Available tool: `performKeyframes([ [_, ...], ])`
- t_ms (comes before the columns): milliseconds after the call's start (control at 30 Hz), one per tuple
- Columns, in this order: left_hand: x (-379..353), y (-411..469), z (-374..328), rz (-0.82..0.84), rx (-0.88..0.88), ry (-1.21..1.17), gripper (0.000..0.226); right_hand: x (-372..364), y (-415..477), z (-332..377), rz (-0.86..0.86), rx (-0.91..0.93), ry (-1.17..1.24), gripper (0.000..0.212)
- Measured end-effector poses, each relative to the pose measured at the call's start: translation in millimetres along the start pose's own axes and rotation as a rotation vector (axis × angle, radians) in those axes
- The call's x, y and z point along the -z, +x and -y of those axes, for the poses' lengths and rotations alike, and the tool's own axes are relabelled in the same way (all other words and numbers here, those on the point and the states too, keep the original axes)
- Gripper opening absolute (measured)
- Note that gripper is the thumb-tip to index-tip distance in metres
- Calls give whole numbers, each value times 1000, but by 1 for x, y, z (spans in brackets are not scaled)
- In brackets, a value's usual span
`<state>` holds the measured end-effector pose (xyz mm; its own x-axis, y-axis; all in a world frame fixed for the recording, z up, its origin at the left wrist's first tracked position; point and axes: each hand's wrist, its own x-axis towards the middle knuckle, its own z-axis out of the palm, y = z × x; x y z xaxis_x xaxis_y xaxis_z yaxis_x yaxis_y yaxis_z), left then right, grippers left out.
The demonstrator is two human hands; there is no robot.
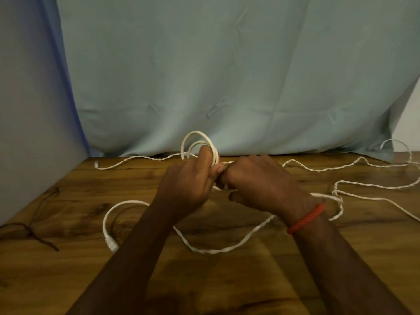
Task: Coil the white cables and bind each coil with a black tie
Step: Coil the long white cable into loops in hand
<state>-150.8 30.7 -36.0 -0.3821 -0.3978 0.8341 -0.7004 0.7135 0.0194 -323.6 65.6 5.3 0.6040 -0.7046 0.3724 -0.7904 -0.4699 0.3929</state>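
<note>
My left hand [189,180] grips a small coil of white cable [197,142] that stands up in loops above its fingers. Right beside it, touching, my right hand [256,183] is curled round the same cable where it feeds into the coil. The loose run of this cable [211,251] trails under my forearms to a plug end [111,243] at the front left. A second, twisted white cable [318,169] snakes over the wooden table [227,280] from the far left to the right edge. Black ties [34,233] lie at the left.
A pale blue cloth [227,76] hangs behind the table's far edge. A grey wall [27,110] borders the table on the left. More cable loops pile up at the far right [395,144]. A red cord bracelet [306,218] is on my right wrist.
</note>
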Motion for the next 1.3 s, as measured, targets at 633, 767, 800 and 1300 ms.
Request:
performKeyframes([
  [633,1,13,-13,289,524,-1384,33,-38,-13,-59,-707,-430,194,47],
  [767,2,10,-4,191,594,-1786,27,-48,-6,-57,-615,-387,169,54],
  [800,3,10,-3,165,617,-1864,27,-51,-5,-58,-602,-351,153,55],
  [1300,2,9,9,-107,691,-2187,38,-53,-15,-63,-680,-201,-39,26],
])
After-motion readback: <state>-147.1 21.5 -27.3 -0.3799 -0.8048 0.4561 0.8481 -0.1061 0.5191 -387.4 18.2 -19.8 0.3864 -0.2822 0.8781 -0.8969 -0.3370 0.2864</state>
